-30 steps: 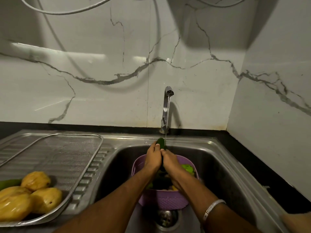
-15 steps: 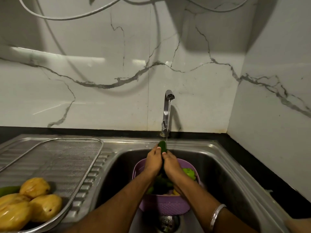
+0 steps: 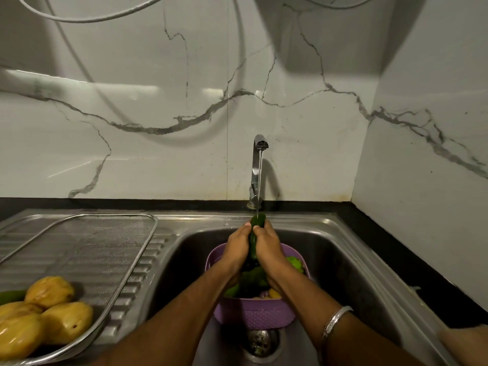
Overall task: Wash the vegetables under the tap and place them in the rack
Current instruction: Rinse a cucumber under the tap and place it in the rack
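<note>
Head view showed a dark green cucumber (image 3: 257, 228), smooth and long, held upright over the sink (image 3: 343, 249) between both hands. Its blunt top stood clear above the fingers, right under a thin stream of water (image 3: 260, 180) from the tap (image 3: 257, 165). The left hand (image 3: 236, 250) and the right hand (image 3: 269, 250) pressed together around it, each grip clenched on the cucumber, thumbs at its upper part. A silver bangle (image 3: 334, 322) circled the right wrist.

Below the hands sat a purple basket (image 3: 253, 314) of perforated plastic with a rounded rim, standing in the basin just behind the round metal drain (image 3: 260, 342). Green and yellow vegetables (image 3: 294, 262) lay inside it, partly hidden by the forearms. The sink was brushed steel, its right wall open and bare, with room on either side of the basket.

To the left, on the ribbed drainboard (image 3: 148, 262), lay the rack (image 3: 113, 281): a fine wire mesh tray with a rounded steel rim. Its far part was unfilled. At its near left corner rested yellow, glossy, lumpy produce (image 3: 50, 291) touching one another, with a green piece (image 3: 10, 295) just behind them at the frame edge.

A black bench (image 3: 396, 249) edged the sink at the back and right. White marble-look tiles (image 3: 158, 128) with grey veins, shiny, covered both walls. A white hose (image 3: 87, 19) curved across the top. No writing or labels could be read.
</note>
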`<action>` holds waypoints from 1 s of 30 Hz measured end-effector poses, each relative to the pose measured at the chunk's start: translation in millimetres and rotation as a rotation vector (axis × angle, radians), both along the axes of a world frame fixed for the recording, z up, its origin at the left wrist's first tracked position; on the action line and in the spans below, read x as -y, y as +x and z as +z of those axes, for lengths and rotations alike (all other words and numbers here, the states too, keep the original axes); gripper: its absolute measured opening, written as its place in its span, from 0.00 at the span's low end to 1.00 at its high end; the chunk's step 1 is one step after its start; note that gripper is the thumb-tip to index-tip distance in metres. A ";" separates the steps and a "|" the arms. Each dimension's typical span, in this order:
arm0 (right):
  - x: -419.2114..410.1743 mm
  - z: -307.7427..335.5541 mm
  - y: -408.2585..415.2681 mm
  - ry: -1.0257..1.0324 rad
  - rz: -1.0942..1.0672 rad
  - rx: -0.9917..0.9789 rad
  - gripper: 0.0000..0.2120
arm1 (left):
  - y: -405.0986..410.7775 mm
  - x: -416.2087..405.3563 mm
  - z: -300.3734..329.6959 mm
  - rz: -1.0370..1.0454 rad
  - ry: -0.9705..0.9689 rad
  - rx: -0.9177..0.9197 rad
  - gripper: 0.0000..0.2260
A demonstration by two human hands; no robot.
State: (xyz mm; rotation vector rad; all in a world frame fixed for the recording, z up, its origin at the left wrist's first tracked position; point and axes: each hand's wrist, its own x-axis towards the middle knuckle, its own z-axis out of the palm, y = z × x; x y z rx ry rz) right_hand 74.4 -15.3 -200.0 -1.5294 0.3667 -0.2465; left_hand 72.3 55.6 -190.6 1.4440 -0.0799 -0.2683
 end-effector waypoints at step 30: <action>11.0 15.7 -4.8 0.096 -0.030 -0.069 0.19 | 3.4 -8.1 -14.5 0.250 0.749 0.830 0.18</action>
